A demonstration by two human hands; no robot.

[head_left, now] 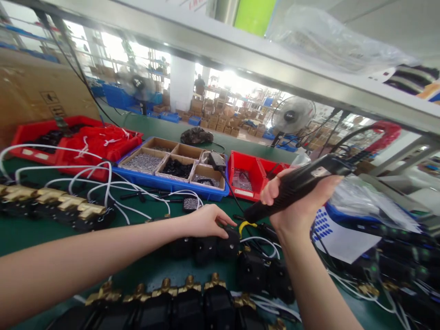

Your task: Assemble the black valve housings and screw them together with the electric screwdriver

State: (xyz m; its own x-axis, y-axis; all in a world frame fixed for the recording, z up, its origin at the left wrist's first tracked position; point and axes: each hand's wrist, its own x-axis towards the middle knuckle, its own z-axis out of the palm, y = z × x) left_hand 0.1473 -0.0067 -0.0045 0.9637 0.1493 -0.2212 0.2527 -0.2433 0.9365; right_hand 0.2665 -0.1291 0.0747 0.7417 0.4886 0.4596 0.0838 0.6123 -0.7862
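My right hand [299,201] is wrapped round a black electric screwdriver [292,185], tilted with its lower end toward the left. A cord and a red-wrapped hanger [385,137] are at its upper end. My left hand [213,222] reaches across with its thumb and fingers on a black housing [228,245] in a row of similar ones. The screwdriver's lower end is above and right of that housing; its bit is hard to make out. A yellow piece [245,226] lies just beyond the housing.
Black units with brass fittings [165,288] line the near edge; more brass-fitted units [68,204] with white tubes stand left. A blue tray [172,181] of screws and small parts sits behind, between red bins [99,142] [244,176]. A shelf [220,55] crosses overhead.
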